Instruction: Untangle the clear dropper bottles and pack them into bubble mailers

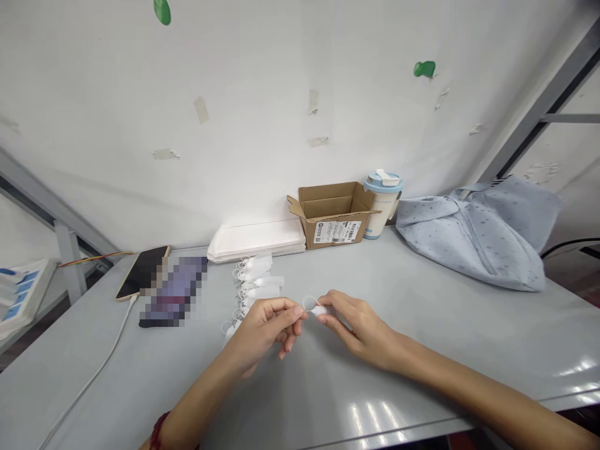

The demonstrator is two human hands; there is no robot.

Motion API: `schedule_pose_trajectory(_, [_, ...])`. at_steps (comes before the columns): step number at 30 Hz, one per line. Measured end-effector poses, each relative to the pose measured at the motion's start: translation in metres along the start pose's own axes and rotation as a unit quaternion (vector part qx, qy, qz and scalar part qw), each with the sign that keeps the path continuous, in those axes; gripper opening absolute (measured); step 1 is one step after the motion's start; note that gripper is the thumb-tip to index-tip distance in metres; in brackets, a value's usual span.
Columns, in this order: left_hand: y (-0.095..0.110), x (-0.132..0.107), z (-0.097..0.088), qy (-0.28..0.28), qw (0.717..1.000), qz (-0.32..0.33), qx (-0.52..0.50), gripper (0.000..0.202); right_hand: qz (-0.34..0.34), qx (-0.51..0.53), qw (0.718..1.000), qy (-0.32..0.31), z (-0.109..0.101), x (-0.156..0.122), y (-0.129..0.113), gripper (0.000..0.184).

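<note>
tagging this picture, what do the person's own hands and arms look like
The left hand and right hand wear no gloves. Both wrists are bare, with no watch visible. A dark red band or cuff, which I can't tell, shows on the left forearm; no sleeve shows on the right forearm.

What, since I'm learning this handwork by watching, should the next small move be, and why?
Probably a gentle tug by the left hand while the right hand braces: the left thumb and finger seem to pinch the thin cord loop, and the right ones grip the small white tube at its base, so light tension might straighten it.
</note>
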State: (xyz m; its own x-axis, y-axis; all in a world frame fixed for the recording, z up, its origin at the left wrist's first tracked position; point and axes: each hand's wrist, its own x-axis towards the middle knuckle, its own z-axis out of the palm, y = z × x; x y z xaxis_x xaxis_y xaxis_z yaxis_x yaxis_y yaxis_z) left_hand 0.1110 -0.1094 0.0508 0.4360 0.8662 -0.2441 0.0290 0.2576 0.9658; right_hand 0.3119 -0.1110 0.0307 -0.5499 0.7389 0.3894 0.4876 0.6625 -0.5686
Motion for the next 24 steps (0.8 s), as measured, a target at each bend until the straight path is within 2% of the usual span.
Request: schedule_pose_trajectory(24, [0.0013, -0.0008, -0.0019, -0.015, 1.000, 0.003, -0.016, 0.029, 0.010, 0.020, 1.000, -0.009, -0.0016, 0.0002, -0.0016, 0.015])
